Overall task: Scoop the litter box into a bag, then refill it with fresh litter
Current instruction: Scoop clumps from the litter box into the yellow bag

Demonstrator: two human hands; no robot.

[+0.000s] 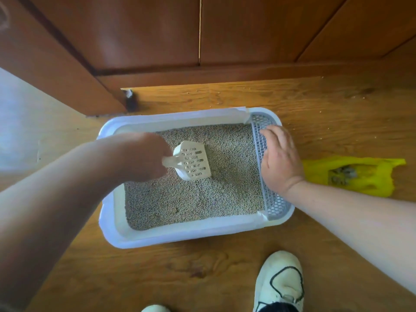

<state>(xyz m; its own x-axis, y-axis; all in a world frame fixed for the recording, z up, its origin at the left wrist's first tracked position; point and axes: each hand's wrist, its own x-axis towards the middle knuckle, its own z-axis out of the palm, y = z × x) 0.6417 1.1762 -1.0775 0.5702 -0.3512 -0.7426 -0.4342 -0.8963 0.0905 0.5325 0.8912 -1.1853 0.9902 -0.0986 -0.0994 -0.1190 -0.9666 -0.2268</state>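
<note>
One box point(180, 237): left hand point(144, 156) grips one scoop point(194, 161), right hand point(279, 161) lies flat on its grid point(273, 206), one bag point(319, 172) beside.

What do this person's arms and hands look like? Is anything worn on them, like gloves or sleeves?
Nothing is worn on them. The left hand and right hand are bare, without gloves, and both forearms are uncovered as far as the picture shows, so no sleeve is in view. No watch or bracelet shows on either wrist.
</note>
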